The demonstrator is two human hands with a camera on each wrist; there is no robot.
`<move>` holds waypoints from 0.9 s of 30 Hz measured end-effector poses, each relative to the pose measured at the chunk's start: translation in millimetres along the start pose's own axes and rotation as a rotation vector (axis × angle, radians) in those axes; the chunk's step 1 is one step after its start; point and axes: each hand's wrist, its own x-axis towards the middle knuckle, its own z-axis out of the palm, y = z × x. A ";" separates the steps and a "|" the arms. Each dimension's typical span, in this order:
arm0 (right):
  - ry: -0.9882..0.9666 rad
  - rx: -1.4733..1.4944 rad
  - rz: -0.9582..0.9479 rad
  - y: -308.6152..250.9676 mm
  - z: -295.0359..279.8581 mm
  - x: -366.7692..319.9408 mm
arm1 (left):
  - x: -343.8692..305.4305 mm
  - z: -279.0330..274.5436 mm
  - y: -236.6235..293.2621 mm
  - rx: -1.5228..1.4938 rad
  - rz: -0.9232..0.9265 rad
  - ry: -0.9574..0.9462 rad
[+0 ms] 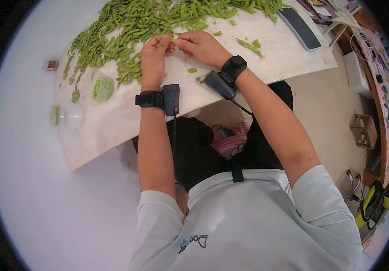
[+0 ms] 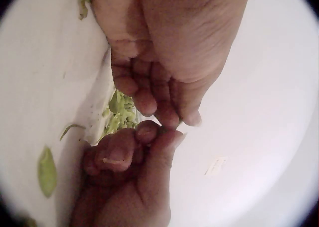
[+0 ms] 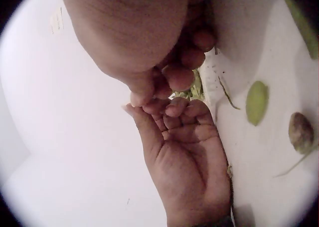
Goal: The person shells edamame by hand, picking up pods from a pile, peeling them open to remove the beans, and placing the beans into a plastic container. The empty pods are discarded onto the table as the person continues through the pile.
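Both hands meet fingertip to fingertip above the white table [image 1: 203,97]. In the head view a small green pod [image 1: 172,40] is pinched between the left hand [image 1: 153,56] and the right hand [image 1: 203,47]. The wrist views show the left hand [image 2: 169,47] and the right hand [image 3: 124,32] with thumbs and forefingers together, the pod almost wholly hidden by them. Below them a single flat green pod [image 3: 257,103] lies on the table, beside a brownish one [image 3: 301,132]. A large heap of green pods [image 1: 126,40] spreads behind the hands.
A clear cup with green beans [image 1: 102,89] stands left of the hands; another clear container [image 1: 70,115] lies at the table's left edge. A phone [image 1: 299,28] lies at the back right, near a small cluster of pods [image 1: 251,46]. A wooden stool [image 1: 363,131] stands on the floor.
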 end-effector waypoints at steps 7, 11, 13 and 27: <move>0.034 0.049 0.000 4.2 -0.7 0.3 | -1.2 2.6 3.1 0.041 -0.022 -0.009; 0.056 0.131 0.046 7.0 -2.3 2.1 | -1.5 2.7 2.8 0.045 -0.035 -0.014; 0.031 0.144 0.046 7.2 -0.8 1.8 | -0.2 -1.2 -2.1 0.035 -0.034 -0.019; 0.006 -0.087 0.074 -9.4 -3.2 -3.4 | 0.4 3.5 3.9 0.075 -0.064 0.035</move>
